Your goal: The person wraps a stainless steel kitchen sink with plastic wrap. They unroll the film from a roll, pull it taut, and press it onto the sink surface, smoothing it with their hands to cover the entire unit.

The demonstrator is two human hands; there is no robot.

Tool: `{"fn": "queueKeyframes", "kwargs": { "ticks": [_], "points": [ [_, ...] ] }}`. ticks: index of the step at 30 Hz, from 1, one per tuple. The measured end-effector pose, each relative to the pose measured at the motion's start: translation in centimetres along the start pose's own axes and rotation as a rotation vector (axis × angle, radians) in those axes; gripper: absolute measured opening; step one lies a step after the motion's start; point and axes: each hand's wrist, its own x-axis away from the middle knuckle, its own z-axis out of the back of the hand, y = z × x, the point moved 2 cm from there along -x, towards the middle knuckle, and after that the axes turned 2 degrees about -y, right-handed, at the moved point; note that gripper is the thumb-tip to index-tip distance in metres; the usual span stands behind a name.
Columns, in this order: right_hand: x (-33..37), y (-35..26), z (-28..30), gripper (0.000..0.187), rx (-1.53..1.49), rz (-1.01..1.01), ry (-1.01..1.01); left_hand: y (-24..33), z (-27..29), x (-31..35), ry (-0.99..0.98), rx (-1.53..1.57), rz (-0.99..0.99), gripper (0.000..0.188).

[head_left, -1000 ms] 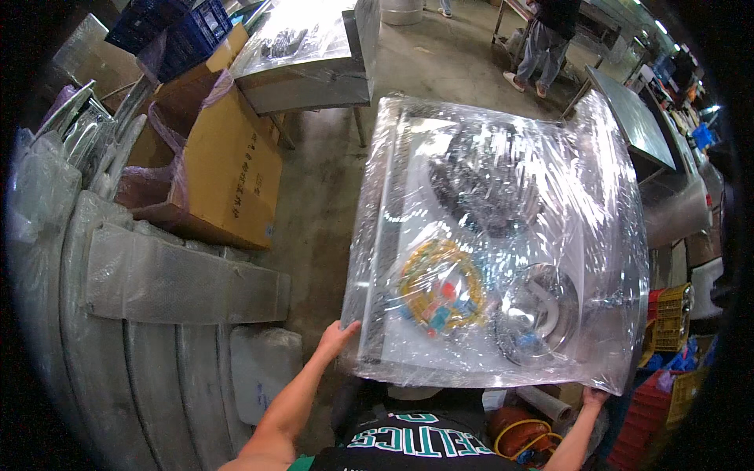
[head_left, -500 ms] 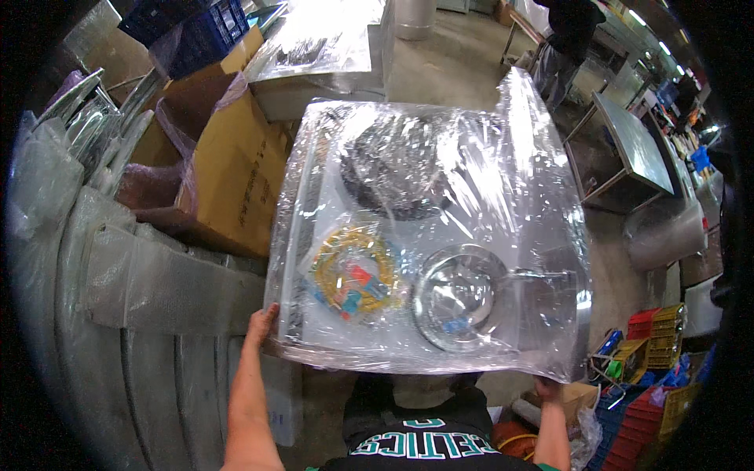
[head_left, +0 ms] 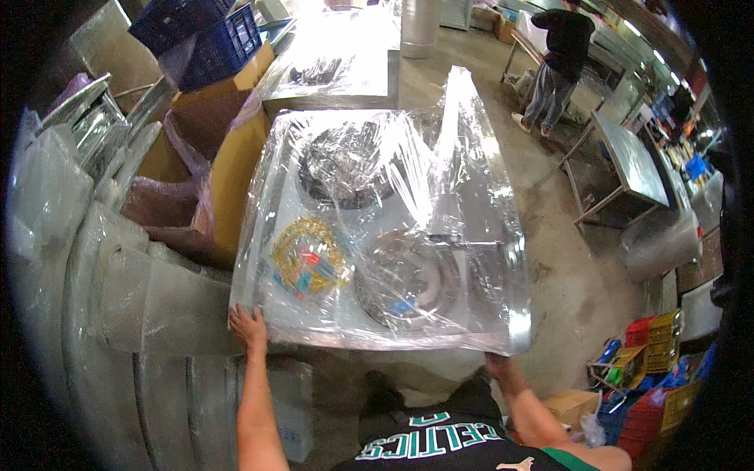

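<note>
A wide metal stove unit (head_left: pixel 338 318), wrapped in shiny clear film, fills the middle in front of me. Through the film I see a dark round burner (head_left: pixel 345 169), a coil of yellow hose (head_left: pixel 310 259) with red and blue parts in a bag, and a round metal ring or bowl (head_left: pixel 408 282). My left hand (head_left: pixel 250 326) grips the unit's near left corner, fingers bent against its side. Under the near right edge, my right hand (head_left: pixel 500 365) holds the unit, with its fingers mostly hidden beneath.
To the left stand an open cardboard box (head_left: pixel 228 177) and a row of bubble-wrapped panels (head_left: pixel 169 306). Another wrapped unit (head_left: pixel 330 63) lies beyond. A person (head_left: pixel 559 55) stands at a far table. At right are a metal table (head_left: pixel 628 157) and stacked crates (head_left: pixel 660 337).
The wrapped unit and both hands have shifted left in view. More of the floor on the right and of the other person now shows.
</note>
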Motion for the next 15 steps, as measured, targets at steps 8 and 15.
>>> {"fn": "queueKeyframes", "kwargs": {
  "ticks": [8,15],
  "points": [
    [-1.5,-1.4,-0.7,0.042,-0.123,-0.545,-0.173,18.2,-3.3,33.3,-0.239,0.787,0.531,0.072],
    [-17.0,-19.1,-1.9,0.07,0.467,0.093,-0.158,32.1,-3.6,45.4,-1.152,1.724,0.798,0.081]
  ]
}}
